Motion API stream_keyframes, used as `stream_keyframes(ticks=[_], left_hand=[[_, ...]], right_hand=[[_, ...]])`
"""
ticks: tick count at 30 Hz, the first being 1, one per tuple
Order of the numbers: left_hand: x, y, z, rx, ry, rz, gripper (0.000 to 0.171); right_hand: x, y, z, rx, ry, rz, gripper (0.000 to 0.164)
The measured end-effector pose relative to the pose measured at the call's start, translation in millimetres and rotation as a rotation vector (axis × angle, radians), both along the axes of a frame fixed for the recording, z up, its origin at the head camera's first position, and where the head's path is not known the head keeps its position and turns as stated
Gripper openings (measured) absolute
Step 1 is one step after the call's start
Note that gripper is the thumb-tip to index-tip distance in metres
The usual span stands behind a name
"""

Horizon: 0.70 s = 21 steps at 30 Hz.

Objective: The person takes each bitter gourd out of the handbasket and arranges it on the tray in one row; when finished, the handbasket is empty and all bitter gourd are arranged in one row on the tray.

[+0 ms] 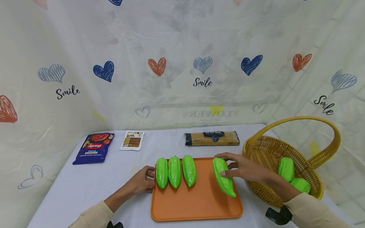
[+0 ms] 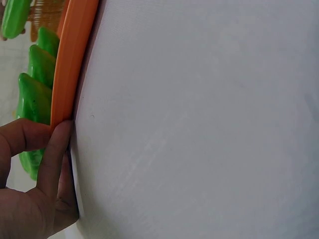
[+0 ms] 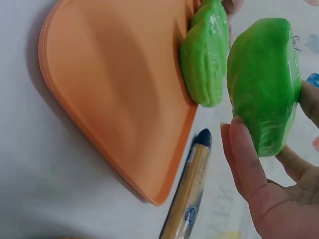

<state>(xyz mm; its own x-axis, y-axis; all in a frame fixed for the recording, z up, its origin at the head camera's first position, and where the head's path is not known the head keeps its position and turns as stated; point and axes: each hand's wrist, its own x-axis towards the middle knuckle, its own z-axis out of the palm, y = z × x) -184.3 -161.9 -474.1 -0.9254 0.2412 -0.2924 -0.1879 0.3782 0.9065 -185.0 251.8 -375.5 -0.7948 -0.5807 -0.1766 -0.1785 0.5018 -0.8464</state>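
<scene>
My right hand (image 1: 242,166) grips a glossy green gourd (image 1: 220,174), long and tapered, over the right side of an orange tray (image 1: 194,204). In the right wrist view the held gourd (image 3: 264,84) sits between thumb and fingers, raised above the tray's level. Three similar gourds (image 1: 175,172) lie side by side along the tray's left part, tips pointing toward me. At the tray's left edge, my left hand (image 1: 144,180) pinches the rim; the left wrist view shows its fingertips against the orange wall (image 2: 75,55).
To the right stands a wicker basket (image 1: 256,158) with a tall handle, two green gourds (image 1: 286,168) visible inside. A pasta pack (image 1: 212,138) lies behind the tray. Further left are a small white-and-brown packet (image 1: 132,141) and a blue pouch (image 1: 94,148). A heart-printed curtain (image 1: 179,95) hangs behind.
</scene>
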Motion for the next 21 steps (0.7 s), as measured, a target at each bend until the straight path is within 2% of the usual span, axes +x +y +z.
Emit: stream_keyframes(ticks=[9, 21], left_hand=[[0.3, 0.7, 0.9, -0.008, 0.004, -0.007, 0.071], [-0.1, 1.7, 2.4, -0.013, -0.005, 0.004, 0.069]], right_hand=[[-3.9, -12.0, -11.1, -0.027, -0.065, -0.068, 0.066], [-8.9, -20.1, -21.8, -0.07, -0.071, -0.056, 0.066]])
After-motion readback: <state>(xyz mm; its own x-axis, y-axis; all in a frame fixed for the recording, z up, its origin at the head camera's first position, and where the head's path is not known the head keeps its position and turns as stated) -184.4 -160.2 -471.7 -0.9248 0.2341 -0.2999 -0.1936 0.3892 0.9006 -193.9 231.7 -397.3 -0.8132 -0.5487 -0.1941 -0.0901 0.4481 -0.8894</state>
